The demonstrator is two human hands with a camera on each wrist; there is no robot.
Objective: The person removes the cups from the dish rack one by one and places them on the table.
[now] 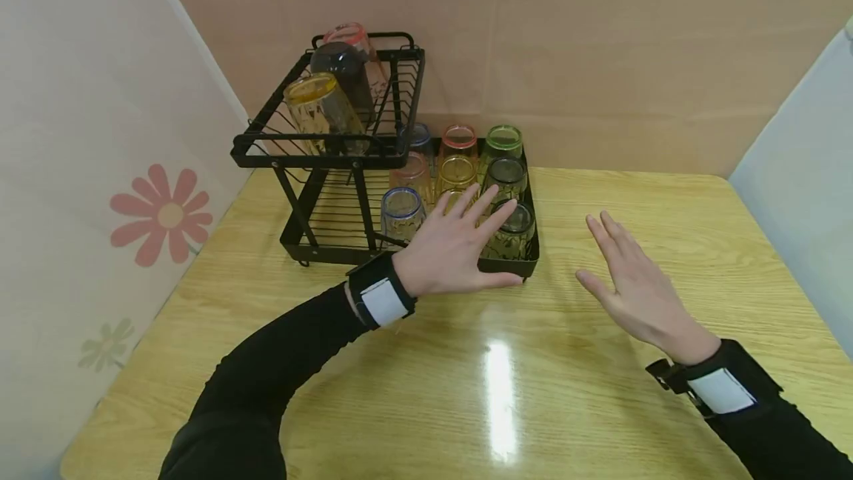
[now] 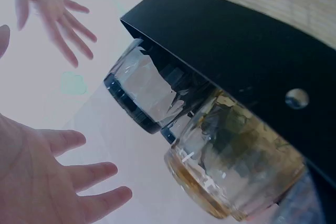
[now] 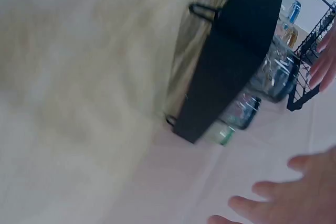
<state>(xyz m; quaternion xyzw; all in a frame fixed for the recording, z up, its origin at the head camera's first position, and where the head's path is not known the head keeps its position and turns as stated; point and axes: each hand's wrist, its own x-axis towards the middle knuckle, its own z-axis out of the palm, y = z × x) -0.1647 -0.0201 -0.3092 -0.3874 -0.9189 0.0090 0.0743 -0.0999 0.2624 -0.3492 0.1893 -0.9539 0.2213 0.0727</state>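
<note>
My left hand [image 1: 453, 250] hovers with spread fingers over the front of a black two-tier rack's lower tray [image 1: 509, 265], holding nothing. Its fingers overlap a yellow glass [image 1: 457, 171] and a dark grey glass [image 1: 516, 219] in the head view. To the right of the rack, my right hand [image 1: 636, 291] is held over the table, fingers extended and nothing in it. Upside-down glasses stand in the lower tray, among them a blue-rimmed glass [image 1: 403, 215], a red-rimmed glass [image 1: 460, 141] and a green glass [image 1: 503, 143]. The left wrist view shows a yellow glass [image 2: 231, 156] beside the palm.
Tilted on the upper shelf [image 1: 313, 161] are a yellow glass [image 1: 320, 113], a dark glass [image 1: 343, 72] and a pink glass [image 1: 373, 58]. The shelf overhangs the tray's left part. A wall [image 1: 600, 58] stands behind the wooden table [image 1: 413, 391]; a flowered panel [image 1: 87, 95] flanks it on the left.
</note>
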